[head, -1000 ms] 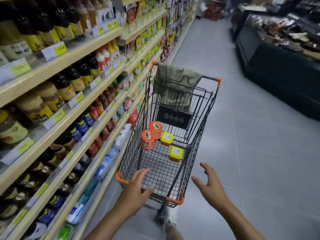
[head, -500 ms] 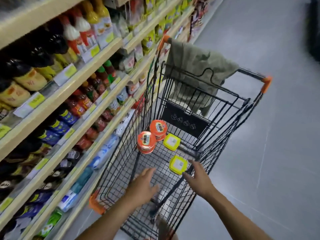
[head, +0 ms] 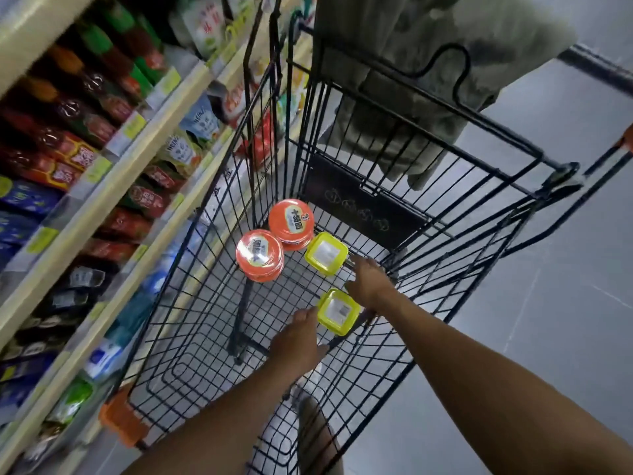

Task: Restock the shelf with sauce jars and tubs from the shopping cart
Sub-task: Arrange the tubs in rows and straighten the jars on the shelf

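Beside the shelf (head: 113,186), both hands have dropped deep into the shopping cart (head: 191,269), past the orange-lidded jars (head: 259,255). The left grip (head: 298,341), fingers straight, and the right grip (head: 370,282), closure unclear, now flank the nearer yellow-lidded tub (head: 339,310) on the cart floor; lifting seems next.

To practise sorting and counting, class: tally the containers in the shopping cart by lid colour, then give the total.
Orange-lidded jars: 2
Yellow-lidded tubs: 2
Total: 4
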